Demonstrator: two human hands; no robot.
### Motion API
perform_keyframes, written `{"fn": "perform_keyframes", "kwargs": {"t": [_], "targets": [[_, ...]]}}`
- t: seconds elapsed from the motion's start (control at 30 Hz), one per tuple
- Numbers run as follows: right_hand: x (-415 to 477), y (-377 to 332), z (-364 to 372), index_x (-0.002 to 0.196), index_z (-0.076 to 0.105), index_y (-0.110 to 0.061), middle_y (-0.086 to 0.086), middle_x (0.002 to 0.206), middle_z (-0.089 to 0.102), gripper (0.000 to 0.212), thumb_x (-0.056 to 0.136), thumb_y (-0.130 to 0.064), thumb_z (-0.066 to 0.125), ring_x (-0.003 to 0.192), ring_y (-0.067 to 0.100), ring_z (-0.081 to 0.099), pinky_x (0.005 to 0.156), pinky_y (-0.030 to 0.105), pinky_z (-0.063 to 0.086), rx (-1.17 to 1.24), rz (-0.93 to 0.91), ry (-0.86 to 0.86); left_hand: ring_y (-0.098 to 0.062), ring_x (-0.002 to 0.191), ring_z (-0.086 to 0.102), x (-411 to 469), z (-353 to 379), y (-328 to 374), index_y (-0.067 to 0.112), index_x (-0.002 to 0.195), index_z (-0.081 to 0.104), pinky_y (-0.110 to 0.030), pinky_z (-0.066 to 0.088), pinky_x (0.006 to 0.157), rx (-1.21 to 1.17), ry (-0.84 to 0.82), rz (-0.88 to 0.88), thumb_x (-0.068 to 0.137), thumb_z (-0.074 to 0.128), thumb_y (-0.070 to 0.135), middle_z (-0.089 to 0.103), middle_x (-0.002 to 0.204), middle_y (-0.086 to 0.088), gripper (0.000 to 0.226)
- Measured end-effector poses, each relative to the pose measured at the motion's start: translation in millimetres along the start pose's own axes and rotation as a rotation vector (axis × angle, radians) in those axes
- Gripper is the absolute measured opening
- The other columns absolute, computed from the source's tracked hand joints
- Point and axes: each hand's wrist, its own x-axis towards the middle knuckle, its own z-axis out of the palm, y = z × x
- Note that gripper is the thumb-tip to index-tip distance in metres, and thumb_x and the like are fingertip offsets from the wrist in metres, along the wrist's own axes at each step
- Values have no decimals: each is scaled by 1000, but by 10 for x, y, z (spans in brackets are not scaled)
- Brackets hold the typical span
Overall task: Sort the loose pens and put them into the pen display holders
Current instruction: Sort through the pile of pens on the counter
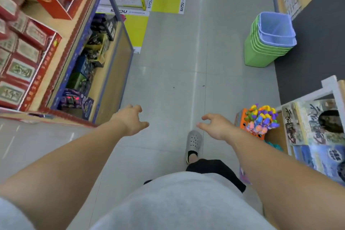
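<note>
I look down a shop aisle with both arms stretched out over the grey tiled floor. My left hand (131,119) hangs in the air with loosely curled fingers and holds nothing. My right hand (216,126) is also empty, its fingers spread and relaxed. Just right of my right hand, an orange display box (258,135) holds a bunch of colourful novelty-topped pens (261,118) standing upright. No loose pens show in this view.
A low shelf of boxed toys (89,65) and red gift boxes (22,46) lines the left. Stacked green and blue baskets (268,41) stand on the right of the aisle. A white rack of printed packs (317,129) sits at the right edge. My grey shoe (194,142) is on the floor.
</note>
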Motion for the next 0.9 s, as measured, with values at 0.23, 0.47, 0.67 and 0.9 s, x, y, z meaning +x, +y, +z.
{"fn": "perform_keyframes", "kwargs": {"t": [0.23, 0.47, 0.67, 0.9], "targets": [[1143, -551, -1411, 143, 49, -24, 5, 149, 48, 62, 92, -59, 57, 133, 24, 49, 104, 32, 39, -102, -53, -79, -32, 128, 51, 989, -1150, 467, 23, 149, 39, -45, 48, 100, -66, 35, -80, 92, 60, 58, 43, 149, -8, 70], [2238, -1398, -2346, 140, 53, -25, 5, 145, 53, 61, 90, -59, 61, 128, 24, 54, 101, 28, 40, -180, -123, -65, -33, 124, 53, 2172, -2040, 523, 24, 146, 41, -42, 48, 94, -142, 62, -101, 89, 62, 61, 44, 147, -8, 72], [3265, -2394, -3069, 140, 53, -25, 8, 146, 52, 58, 91, -56, 61, 131, 26, 52, 102, 31, 39, -198, -110, 15, -35, 128, 49, 3497, -2979, 289, 23, 147, 41, -44, 46, 99, -172, 86, -72, 89, 62, 60, 43, 148, -9, 72], [4174, -3531, -3802, 142, 50, -25, 7, 147, 49, 59, 92, -55, 61, 130, 25, 51, 96, 30, 38, -136, -77, 20, -35, 130, 48, 4704, -4245, -62, 18, 146, 42, -42, 47, 99, -111, 39, -29, 91, 62, 58, 46, 145, -12, 71]]}}
